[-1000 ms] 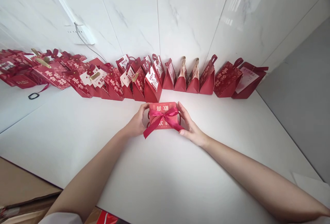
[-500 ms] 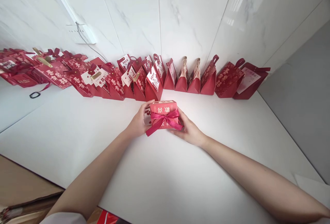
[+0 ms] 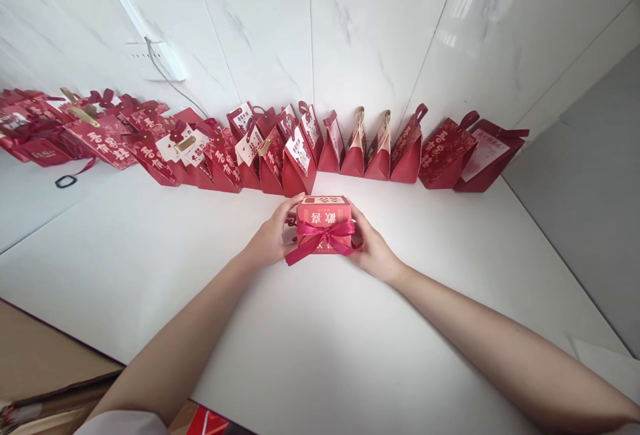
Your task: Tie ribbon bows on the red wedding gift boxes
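Observation:
A small red gift box with pale printed lettering is in the middle of the view, with a dark pink ribbon tied in a bow across its near side. My left hand grips the box's left side, fingers curled round toward the back. On the opposite side my right hand is closed against the box, its fingers partly hidden behind it. One ribbon tail hangs toward the lower left. Whether the box rests on the white table or is slightly above it, I cannot tell.
Several red gift boxes with ribbon handles stand along the tiled wall. More are crowded at the left, near a black loop. A cable hangs from a wall socket. A cardboard box lies below the table edge.
Both hands and the gift box have shifted slightly to the right in view, and the box now faces me a little more squarely. The grip stays on both sides.

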`<state>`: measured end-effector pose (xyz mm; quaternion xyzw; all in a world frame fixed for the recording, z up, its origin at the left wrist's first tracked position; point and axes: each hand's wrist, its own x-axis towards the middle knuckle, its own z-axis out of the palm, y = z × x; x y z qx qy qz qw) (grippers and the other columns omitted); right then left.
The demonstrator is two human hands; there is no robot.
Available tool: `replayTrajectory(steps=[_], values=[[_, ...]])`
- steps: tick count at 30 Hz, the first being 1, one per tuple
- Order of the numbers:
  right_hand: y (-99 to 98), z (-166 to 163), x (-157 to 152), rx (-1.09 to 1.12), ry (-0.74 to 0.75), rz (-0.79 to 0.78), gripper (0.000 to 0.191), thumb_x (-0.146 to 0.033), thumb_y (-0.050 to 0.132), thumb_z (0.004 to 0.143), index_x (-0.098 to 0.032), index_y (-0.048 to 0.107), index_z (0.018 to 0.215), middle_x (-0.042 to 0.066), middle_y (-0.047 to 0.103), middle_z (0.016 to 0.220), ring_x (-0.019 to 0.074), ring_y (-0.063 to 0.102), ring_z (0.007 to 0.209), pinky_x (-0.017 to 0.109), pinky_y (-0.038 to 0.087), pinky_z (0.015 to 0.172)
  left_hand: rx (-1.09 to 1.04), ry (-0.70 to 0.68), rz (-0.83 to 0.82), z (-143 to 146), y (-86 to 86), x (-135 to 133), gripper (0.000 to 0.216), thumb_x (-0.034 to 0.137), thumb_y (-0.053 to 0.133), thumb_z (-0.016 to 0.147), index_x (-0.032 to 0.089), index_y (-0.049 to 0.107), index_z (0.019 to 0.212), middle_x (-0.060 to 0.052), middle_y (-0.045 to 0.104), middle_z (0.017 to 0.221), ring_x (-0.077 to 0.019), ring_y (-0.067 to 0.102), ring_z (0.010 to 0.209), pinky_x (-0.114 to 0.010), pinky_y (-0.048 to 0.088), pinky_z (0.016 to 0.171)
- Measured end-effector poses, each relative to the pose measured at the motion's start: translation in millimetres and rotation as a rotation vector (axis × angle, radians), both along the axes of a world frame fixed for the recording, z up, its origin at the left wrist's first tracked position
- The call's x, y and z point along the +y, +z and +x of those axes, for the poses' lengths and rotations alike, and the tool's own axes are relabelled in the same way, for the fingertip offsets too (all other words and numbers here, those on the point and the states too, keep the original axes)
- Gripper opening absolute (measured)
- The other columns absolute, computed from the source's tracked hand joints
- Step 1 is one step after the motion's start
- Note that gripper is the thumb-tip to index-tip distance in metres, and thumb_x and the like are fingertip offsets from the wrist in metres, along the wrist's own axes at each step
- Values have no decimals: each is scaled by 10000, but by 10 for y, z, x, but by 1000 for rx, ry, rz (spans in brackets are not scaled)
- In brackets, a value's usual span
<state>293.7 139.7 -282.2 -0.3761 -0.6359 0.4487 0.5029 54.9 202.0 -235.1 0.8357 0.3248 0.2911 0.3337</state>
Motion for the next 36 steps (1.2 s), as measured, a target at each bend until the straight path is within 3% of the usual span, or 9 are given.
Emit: replayTrajectory(steps=[6, 12, 22, 25, 29, 32, 36], values=[[-2, 5, -1, -11, -27, -11, 924, -384, 704, 837, -261, 144, 1561, 144, 414, 1494, 274, 585, 1182, 435, 519, 986, 44, 23, -27, 1, 26, -18, 931, 411, 735, 766, 274, 209, 1521, -117, 392, 1511, -314, 515, 1262, -468, 433, 1072], [-11, 34, 4, -87, -117, -21, 905, -352, 732, 798, -246, 228, 1542, 142, 496, 1415, 260, 627, 1055, 442, 523, 949, 138, 44, 138, -75, -57, 40, 951, 467, 720, 777, 308, 176, 1541, -83, 327, 1558, -388, 345, 1398, -534, 340, 1139], [-12, 22, 14, -23, -113, 13, 856, -425, 690, 848, -265, 213, 1541, 105, 572, 1350, 260, 610, 1114, 409, 519, 954, 148, -25, 299, -74, -136, 97, 937, 376, 687, 829, 299, 105, 1559, -114, 242, 1594, -344, 276, 1442, -528, 286, 1172], [18, 30, 7, -27, -117, -7, 827, -455, 716, 824, -243, 303, 1509, 114, 568, 1362, 286, 595, 1158, 441, 500, 990, 95, -24, 233, -60, -127, 73, 1009, 415, 761, 750, 271, 161, 1548, -138, 287, 1567, -359, 287, 1435, -532, 289, 1173], [104, 31, -17, 2, -69, -32, 594, -462, 610, 911, -249, 431, 1436, 91, 528, 1428, 278, 548, 1250, 449, 455, 1063, -117, -21, -48, -11, -175, 52, 778, 402, 695, 818, 239, 316, 1478, -133, 421, 1487, -324, 471, 1321, -497, 416, 1095], [133, 39, -22, -39, -15, 22, 593, -439, 584, 936, -264, 392, 1468, 61, 447, 1507, 262, 469, 1340, 447, 378, 1140, -237, -19, -198, 17, -239, 75, 643, 443, 601, 883, 212, 378, 1440, -126, 473, 1455, -316, 480, 1316, -490, 417, 1094], [91, 59, -5, -124, -3, 5, 655, -463, 561, 944, -286, 303, 1520, 40, 433, 1521, 252, 465, 1350, 464, 349, 1163, -248, 50, -256, 12, -295, 122, 553, 483, 514, 929, 189, 441, 1392, -123, 486, 1453, -312, 481, 1313, -490, 387, 1110]])
